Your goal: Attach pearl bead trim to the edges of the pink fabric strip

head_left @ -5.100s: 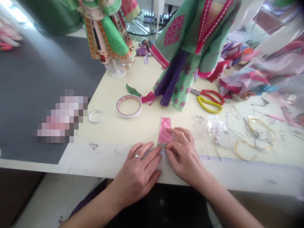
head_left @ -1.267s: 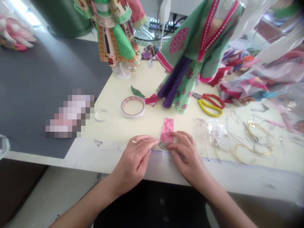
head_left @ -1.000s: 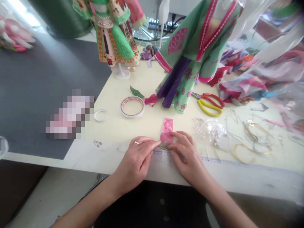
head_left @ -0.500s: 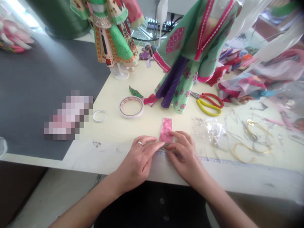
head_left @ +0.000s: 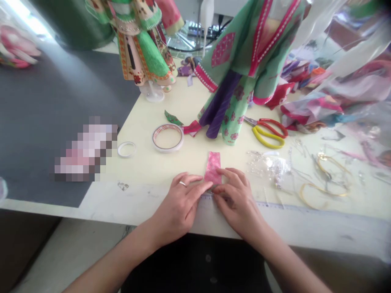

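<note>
A small rectangular piece of pink patterned fabric (head_left: 213,165) lies flat on the table in front of me. Along its near end runs a thin strip of trim that looks beaded (head_left: 210,190), partly hidden by my fingers. My left hand (head_left: 183,201), with a ring on one finger, is closed, its fingertips pressed at the lower left corner of the fabric and the trim. On the right side, my right hand (head_left: 233,195) is closed too; one fingertip rests on the fabric and others pinch at the trim's end.
A ruler (head_left: 293,208) lies along the near side. Beyond stand a doll outfit in green (head_left: 241,49) and another dressed figure (head_left: 143,44). Rolls of tape (head_left: 168,138) sit left; scissors (head_left: 269,133), bagged beads (head_left: 271,165) and yellow cord (head_left: 311,197) lie right. A dark mat (head_left: 61,101) covers the left.
The view has shifted very slightly. Both hands stay at the fabric's near end, with only tiny movements of the fingers.
</note>
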### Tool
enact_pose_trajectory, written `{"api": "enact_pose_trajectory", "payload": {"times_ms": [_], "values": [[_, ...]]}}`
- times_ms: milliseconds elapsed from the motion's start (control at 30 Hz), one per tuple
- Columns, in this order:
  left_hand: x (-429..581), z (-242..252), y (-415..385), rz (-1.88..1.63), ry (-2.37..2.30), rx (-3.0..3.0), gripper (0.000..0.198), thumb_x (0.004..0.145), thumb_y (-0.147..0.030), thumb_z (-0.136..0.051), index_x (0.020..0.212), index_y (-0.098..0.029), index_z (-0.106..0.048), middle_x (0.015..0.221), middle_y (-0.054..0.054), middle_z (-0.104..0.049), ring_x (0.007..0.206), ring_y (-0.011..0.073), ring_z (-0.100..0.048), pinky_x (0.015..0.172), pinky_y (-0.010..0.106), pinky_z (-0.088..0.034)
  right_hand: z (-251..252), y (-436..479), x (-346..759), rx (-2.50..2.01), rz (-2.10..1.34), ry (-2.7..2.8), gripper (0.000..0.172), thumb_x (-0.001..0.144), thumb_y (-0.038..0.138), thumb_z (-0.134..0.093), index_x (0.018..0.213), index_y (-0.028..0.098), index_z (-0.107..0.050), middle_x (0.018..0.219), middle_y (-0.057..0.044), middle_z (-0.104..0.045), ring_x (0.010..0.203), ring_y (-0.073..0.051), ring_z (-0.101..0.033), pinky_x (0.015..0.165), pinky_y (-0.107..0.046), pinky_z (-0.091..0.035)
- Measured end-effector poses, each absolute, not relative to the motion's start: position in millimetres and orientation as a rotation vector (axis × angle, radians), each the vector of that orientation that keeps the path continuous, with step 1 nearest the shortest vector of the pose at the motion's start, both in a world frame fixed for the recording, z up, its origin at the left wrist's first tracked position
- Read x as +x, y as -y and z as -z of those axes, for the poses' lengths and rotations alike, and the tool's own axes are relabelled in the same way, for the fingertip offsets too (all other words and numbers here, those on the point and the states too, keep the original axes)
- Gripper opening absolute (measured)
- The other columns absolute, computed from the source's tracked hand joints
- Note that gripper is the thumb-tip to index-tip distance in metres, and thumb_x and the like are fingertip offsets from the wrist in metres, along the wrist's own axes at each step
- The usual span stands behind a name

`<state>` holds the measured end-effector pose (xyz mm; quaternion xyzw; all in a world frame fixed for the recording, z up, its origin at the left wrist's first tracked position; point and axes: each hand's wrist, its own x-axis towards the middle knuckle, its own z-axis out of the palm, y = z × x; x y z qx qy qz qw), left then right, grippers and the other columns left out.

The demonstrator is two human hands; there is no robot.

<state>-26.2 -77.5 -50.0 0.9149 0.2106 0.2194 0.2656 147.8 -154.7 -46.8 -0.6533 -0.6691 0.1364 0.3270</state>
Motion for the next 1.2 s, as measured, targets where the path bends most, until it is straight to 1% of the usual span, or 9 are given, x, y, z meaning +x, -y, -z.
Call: {"api": "enact_pose_trajectory", "payload": {"times_ms": [200, 400, 600, 833, 1067, 1200], "values": [[-26.6, 51.1, 76.9, -0.558, -0.549, 2.453, 0.045, 0.086, -0.001, -0.039, 0.128, -0.013, -0.045, 0.119, 0.009, -0.061, 0.120, 0.0201, -0.045, 0.108, 0.045, -0.026, 48.0, 154.9, 147.4, -1.702, -0.332, 1.767, 0.014, 0.083, 0.010, -0.051, 0.077, 0.019, -0.060, 0.123, -0.010, -0.053, 0.116, -0.030, -0.041, 0.100, -0.058, -0.034], [-27.6, 51.6, 77.0, -0.512, -0.566, 2.433, 0.048, 0.086, -0.002, -0.038, 0.132, -0.017, -0.041, 0.124, 0.007, -0.060, 0.123, 0.0196, -0.044, 0.109, 0.046, -0.024, 45.0, 156.0, 144.4, -1.688, -0.310, 1.772, 0.016, 0.082, 0.009, -0.050, 0.078, 0.020, -0.061, 0.123, -0.010, -0.053, 0.115, -0.030, -0.042, 0.100, -0.059, -0.033], [-27.5, 51.7, 77.0, -0.512, -0.582, 2.425, 0.050, 0.085, -0.001, -0.038, 0.132, -0.017, -0.041, 0.122, 0.008, -0.061, 0.123, 0.0191, -0.045, 0.109, 0.045, -0.025, 45.9, 155.7, 143.1, -1.681, -0.309, 1.777, 0.016, 0.081, 0.009, -0.050, 0.078, 0.020, -0.062, 0.123, -0.010, -0.053, 0.116, -0.030, -0.042, 0.099, -0.059, -0.034], [-26.9, 52.3, 76.6, -0.509, -0.587, 2.426, 0.049, 0.085, -0.001, -0.039, 0.132, -0.014, -0.041, 0.120, 0.009, -0.063, 0.123, 0.0177, -0.045, 0.109, 0.042, -0.024, 45.4, 156.6, 141.4, -1.669, -0.327, 1.793, 0.016, 0.082, 0.008, -0.049, 0.080, 0.019, -0.061, 0.122, -0.011, -0.053, 0.118, -0.030, -0.041, 0.101, -0.058, -0.033], [-26.4, 52.8, 75.7, -0.513, -0.589, 2.412, 0.049, 0.087, -0.005, -0.038, 0.134, -0.017, -0.040, 0.115, 0.007, -0.066, 0.123, 0.0190, -0.045, 0.109, 0.044, -0.026, 42.2, 157.8, 137.0, -1.620, -0.391, 1.799, 0.017, 0.082, 0.007, -0.048, 0.079, 0.020, -0.059, 0.123, -0.008, -0.052, 0.120, -0.028, -0.040, 0.103, -0.058, -0.031], [-26.9, 53.5, 75.6, -0.521, -0.581, 2.418, 0.048, 0.087, -0.006, -0.038, 0.134, -0.017, -0.042, 0.114, 0.007, -0.066, 0.122, 0.0201, -0.047, 0.108, 0.045, -0.027, 41.5, 157.9, 136.8, -1.602, -0.381, 1.812, 0.017, 0.081, 0.007, -0.049, 0.080, 0.021, -0.059, 0.124, -0.008, -0.052, 0.120, -0.028, -0.040, 0.103, -0.058, -0.031]]}}
